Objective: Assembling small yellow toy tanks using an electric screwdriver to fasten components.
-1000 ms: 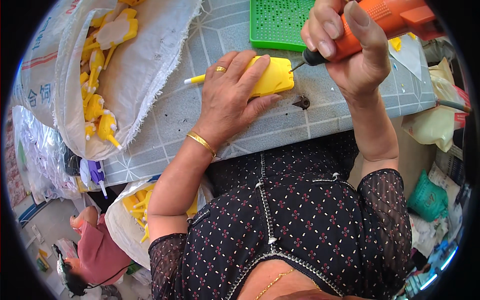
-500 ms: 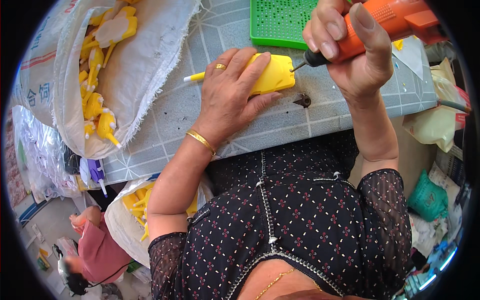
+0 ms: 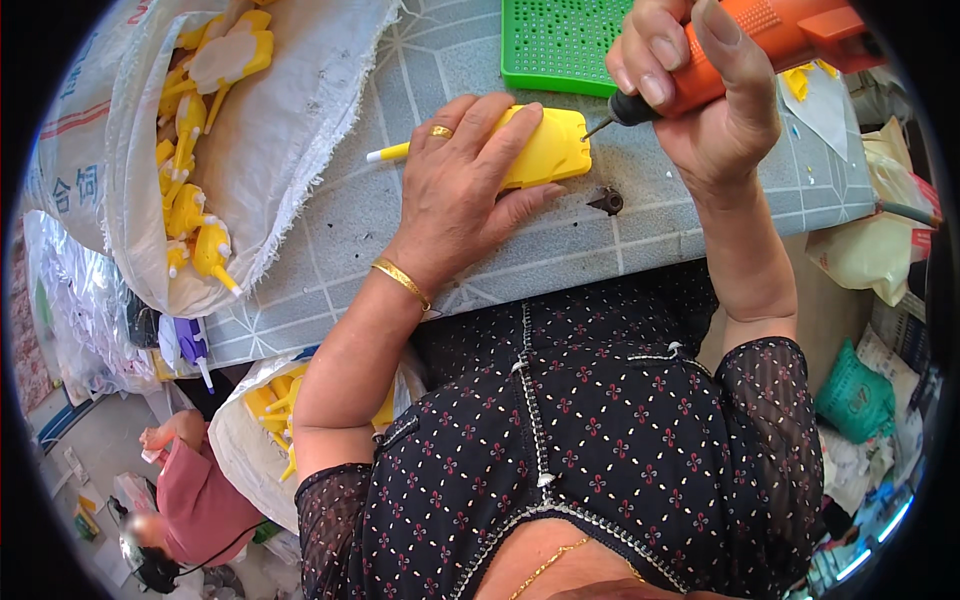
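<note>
Hands, part and driver at the table, seen from above. The left hand (image 3: 462, 165) is grasping the yellow part (image 3: 557, 150), its fingers laid over the top and its thumb along the near edge, pressing the part to the table (image 3: 520, 245); the white tip (image 3: 375, 156) projects to the left. The right hand (image 3: 715, 132) is clenched round the orange driver (image 3: 785, 38), whose thin bit (image 3: 598, 128) slopes down to the part's right end, near the far corner. Whether the bit is seated in a hole there is too small to tell.

Compared with half a second ago, change is slight: the driver's nose (image 3: 632, 107) sits a little higher, while the bit's tip, the part and the left hand hold nearly the same place. This suggests that work at that one point is unfinished, with the part kept steady beneath it.

Nearby: green tray (image 3: 560, 84), beyond the part; small dark piece (image 3: 607, 200), just beside its right end; sack (image 3: 300, 130) of yellow pieces (image 3: 190, 130), at left.
</note>
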Demonstrator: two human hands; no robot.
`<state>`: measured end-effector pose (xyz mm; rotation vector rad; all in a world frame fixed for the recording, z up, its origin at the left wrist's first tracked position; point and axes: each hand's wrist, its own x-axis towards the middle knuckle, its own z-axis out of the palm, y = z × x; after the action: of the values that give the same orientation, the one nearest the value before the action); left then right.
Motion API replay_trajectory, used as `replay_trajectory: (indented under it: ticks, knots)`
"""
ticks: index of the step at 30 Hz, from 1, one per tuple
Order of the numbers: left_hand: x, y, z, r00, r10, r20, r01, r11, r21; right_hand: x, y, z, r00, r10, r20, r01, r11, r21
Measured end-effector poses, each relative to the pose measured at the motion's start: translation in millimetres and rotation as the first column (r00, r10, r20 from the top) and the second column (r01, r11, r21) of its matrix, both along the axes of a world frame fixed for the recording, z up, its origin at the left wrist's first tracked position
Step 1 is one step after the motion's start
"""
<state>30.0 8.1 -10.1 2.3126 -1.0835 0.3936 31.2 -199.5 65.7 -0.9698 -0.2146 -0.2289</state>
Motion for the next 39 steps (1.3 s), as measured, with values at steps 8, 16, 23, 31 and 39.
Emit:
replay_trajectory:
  ticks: [8,16,23,31,39]
  knots:
    - [1,0,0,1.000,0.005,-0.010,-0.005,1.000,0.007,-4,2,4,0.999,0.011,-0.030,-0.011,1.000,-0.023]
    - [-2,0,1,1.000,0.009,0.029,-0.010,0.999,0.038,10,1,-15,0.873,0.320,0.368,-0.370,0.926,0.071]
    - [-3,-5,5,0.999,0.003,0.050,-0.005,0.999,0.052,-6,-5,-18,0.979,-0.002,0.204,0.065,0.951,-0.303]
    - [-2,-5,4,0.999,0.026,0.044,-0.030,0.995,0.093,2,4,-5,0.999,0.043,-0.002,-0.042,0.975,-0.219]
    - [-7,-11,5,0.995,0.051,0.089,-0.065,0.985,0.158,-2,-1,6,0.985,0.157,-0.063,-0.166,0.972,-0.164]
